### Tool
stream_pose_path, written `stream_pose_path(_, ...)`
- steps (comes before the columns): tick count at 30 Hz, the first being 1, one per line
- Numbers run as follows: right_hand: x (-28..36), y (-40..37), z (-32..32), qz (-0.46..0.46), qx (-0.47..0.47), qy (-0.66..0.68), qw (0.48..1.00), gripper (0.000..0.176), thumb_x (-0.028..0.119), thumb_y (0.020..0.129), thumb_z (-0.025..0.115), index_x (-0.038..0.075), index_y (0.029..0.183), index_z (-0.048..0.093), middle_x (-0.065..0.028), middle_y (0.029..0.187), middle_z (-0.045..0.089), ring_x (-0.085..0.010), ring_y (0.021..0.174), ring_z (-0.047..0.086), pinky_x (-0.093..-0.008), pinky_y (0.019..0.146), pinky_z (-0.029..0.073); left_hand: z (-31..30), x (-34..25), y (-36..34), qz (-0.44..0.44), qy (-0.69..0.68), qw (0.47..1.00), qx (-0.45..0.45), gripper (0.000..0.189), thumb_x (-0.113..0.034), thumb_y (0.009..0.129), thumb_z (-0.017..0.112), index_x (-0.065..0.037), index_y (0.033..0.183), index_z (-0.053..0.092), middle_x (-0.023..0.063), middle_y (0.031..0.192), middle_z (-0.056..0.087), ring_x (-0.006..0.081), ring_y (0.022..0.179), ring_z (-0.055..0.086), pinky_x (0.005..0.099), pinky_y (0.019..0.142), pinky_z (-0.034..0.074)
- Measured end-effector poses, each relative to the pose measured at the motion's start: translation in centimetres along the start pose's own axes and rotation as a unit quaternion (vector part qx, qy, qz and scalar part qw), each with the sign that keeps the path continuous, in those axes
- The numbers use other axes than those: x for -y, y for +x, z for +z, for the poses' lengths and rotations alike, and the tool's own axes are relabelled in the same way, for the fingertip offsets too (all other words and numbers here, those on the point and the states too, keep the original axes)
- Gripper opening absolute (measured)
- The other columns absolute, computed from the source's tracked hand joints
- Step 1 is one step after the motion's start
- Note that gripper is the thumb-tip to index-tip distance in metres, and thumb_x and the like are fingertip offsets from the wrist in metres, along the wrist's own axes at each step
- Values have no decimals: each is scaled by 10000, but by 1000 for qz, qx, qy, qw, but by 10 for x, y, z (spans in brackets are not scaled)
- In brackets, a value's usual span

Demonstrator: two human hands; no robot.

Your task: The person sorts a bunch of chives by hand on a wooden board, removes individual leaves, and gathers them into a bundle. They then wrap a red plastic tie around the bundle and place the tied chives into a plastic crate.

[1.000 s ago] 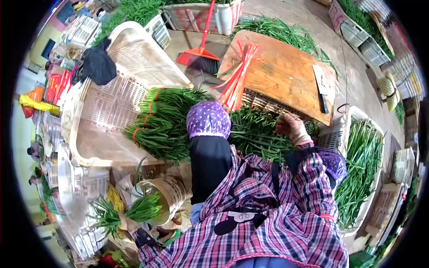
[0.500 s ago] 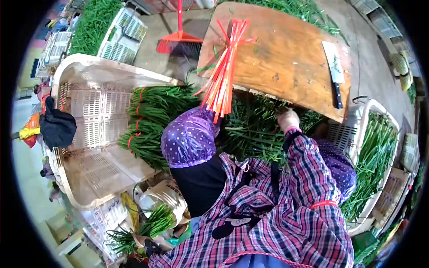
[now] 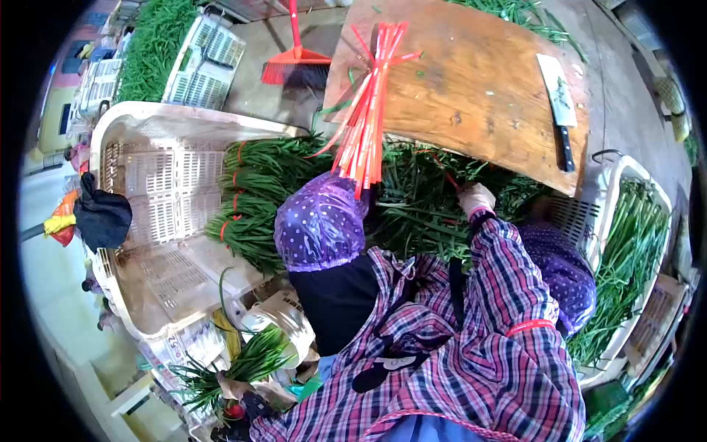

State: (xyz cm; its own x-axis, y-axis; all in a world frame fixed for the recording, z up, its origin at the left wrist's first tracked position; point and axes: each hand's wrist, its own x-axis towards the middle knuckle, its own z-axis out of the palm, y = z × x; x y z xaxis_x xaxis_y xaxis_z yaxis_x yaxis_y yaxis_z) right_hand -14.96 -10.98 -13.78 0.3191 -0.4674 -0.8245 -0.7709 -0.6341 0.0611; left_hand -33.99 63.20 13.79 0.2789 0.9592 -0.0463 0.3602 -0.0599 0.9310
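Note:
At the lower left, my left hand is closed around a bunch of garlic chives, the long green leaves pointing up and right. My gloved right hand is over the loose greens below the board's near edge. Its fingers are bent together at the end of a thin red strip; the fingertips are partly hidden. A fan of red tie strips hangs over the board's near left edge. Chive bundles tied with red bands lie in the large white crate.
A wooden board carries a cleaver on its right side. Another crate of greens stands at the right. Behind are a red broom and a crate beside piled greens. A white bucket sits near my left hand.
My right hand has stayed near the board's edge, and a red strip now shows at its fingers. The bunch in my left hand has shifted slightly upward. The view has moved a little.

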Motion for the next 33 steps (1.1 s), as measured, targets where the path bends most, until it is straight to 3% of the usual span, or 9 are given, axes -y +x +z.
stream_pose_path(12,-14,-91,-67,-451,-284,292,794,233,125,715,681,94,943,645,-100,877,621,-264,823,616,-339,732,488,80,-26,-68,58,-145,976,154,664,-409,850,598,58,1288,419,168,1300,449,270,1183,452,415,976,407)
stream_pose_path(19,-26,-157,-124,-419,-54,702,573,148,60,810,669,53,957,650,9,869,645,-113,788,583,-255,757,468,113,-103,-131,103,-151,961,208,461,-355,893,555,-21,1211,551,124,1106,579,227,948,580,344,829,486)
stream_pose_path(20,-35,-158,-131,-411,-59,704,576,143,79,821,668,44,959,652,-8,908,653,-118,809,590,-268,785,471,100,-123,-143,252,178,943,125,427,-342,882,575,-4,1142,599,136,1067,607,214,909,595,328,812,498)
stream_pose_path(23,-55,-169,-145,-450,-51,713,535,161,115,849,646,33,983,609,-56,923,651,-176,830,635,-295,769,512,126,-131,-81,312,-54,943,107,430,-272,916,523,72,1172,541,180,1112,594,223,953,595,331,822,498)
stream_pose_path(25,-64,-181,-152,-413,-44,723,552,173,136,874,618,24,1002,588,-60,844,640,-177,776,640,-297,732,521,129,-204,-167,582,12,780,230,418,-239,940,469,82,1205,506,181,1143,581,228,976,592,332,832,494)
stream_pose_path(26,-70,-182,-157,-420,-39,716,557,167,132,876,616,19,997,590,-54,808,633,-163,732,627,-291,700,516,139,-228,-185,338,-182,862,332,406,-206,946,449,73,1239,478,177,1160,571,234,995,581,336,861,484)
stream_pose_path(29,-82,-164,-158,-488,-33,715,499,143,118,875,615,-3,952,611,-32,689,604,-130,602,576,-257,585,481,170,-283,-193,329,-224,823,406,333,-131,957,418,68,1215,489,128,1090,580,232,1018,556,352,887,467)
stream_pose_path(32,-92,-176,-170,-370,-117,640,663,162,165,871,620,7,905,635,-21,632,564,-106,543,534,-256,522,457,215,-326,-233,530,-181,726,399,268,-93,951,421,84,1137,496,119,977,549,214,965,541,365,924,458)
stream_pose_path(33,-92,-163,-171,-401,-99,627,660,175,189,856,640,14,868,641,-18,581,545,-103,493,505,-250,498,439,236,-350,-233,367,-299,669,573,250,-124,949,435,91,1050,511,115,940,551,211,917,539,398,910,468)
